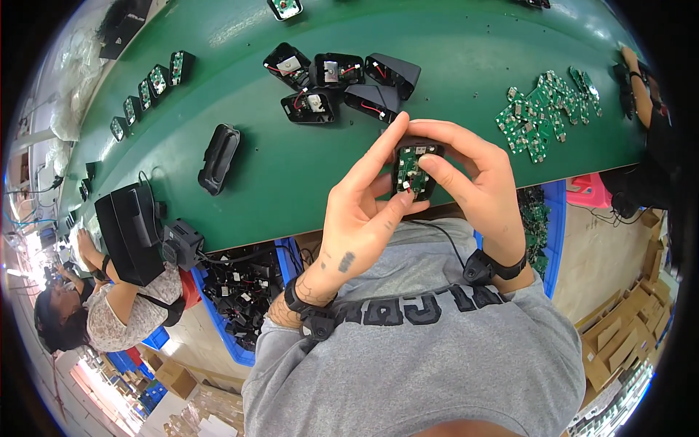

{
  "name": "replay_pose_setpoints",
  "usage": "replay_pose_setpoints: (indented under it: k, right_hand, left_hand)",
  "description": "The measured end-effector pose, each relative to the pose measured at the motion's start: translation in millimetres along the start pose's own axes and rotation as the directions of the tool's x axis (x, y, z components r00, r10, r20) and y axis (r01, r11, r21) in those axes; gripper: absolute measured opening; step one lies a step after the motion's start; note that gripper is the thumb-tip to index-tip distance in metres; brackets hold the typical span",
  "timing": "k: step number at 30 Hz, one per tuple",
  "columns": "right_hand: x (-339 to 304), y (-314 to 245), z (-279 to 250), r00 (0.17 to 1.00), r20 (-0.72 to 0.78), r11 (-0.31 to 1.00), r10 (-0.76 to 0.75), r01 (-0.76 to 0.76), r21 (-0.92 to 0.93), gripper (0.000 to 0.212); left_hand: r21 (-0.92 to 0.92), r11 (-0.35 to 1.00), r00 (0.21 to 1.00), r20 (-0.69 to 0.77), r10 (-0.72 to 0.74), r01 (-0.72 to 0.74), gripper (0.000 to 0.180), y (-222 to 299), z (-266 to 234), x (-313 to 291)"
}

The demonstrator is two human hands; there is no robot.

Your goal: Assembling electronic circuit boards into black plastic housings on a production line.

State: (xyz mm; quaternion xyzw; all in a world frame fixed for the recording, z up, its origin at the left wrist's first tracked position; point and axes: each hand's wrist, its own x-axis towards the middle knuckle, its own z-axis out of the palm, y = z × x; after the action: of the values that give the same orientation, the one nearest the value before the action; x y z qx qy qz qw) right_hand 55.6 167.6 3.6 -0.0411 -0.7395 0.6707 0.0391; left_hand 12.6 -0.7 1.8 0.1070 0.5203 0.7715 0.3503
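Between my hands, close to the table's near edge, is a small black plastic housing with a green circuit board seated in it. My left hand is closed round its left side, the thumb on the board's lower end by a white connector. My right hand grips the other side, its thumb pressing the board's upper right. Just beyond my fingertips lie several black housings, among them an angular one and one with red wires and a silvery block. Their boards are not seen.
Loose green circuit boards are heaped on the green table at right. A long black tray-like shell and a row of board-fitted housings lie left. Blue bins flank me below the edge. Co-workers sit at both sides.
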Motion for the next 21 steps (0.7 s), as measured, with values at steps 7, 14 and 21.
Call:
replay_pose_setpoints:
  k: [7, 14, 21]
  right_hand:
    - [-0.5, 7.8, -6.3, 0.859, -0.187, 0.847, -0.477, 0.393, -0.357, 0.036]
    - [2.0, 17.4, -6.2, 0.823, 0.000, 0.704, -0.568, 0.486, -0.518, 0.026]
    - [-4.1, 20.8, -17.5, 0.868, -0.366, 0.941, -0.336, 0.324, -0.094, 0.017]
  left_hand:
    - [-0.019, 1.000, 0.999, 0.028, -0.018, 0.018, 0.071, -1.5, 0.3, 1.2]
    - [0.081, 0.995, 0.998, -0.031, 0.054, -0.052, 0.066, -2.2, 3.9, 2.0]
    - [0.016, 1.000, 0.998, -0.053, -0.015, 0.016, 0.065, 1.8, -0.4, 0.6]
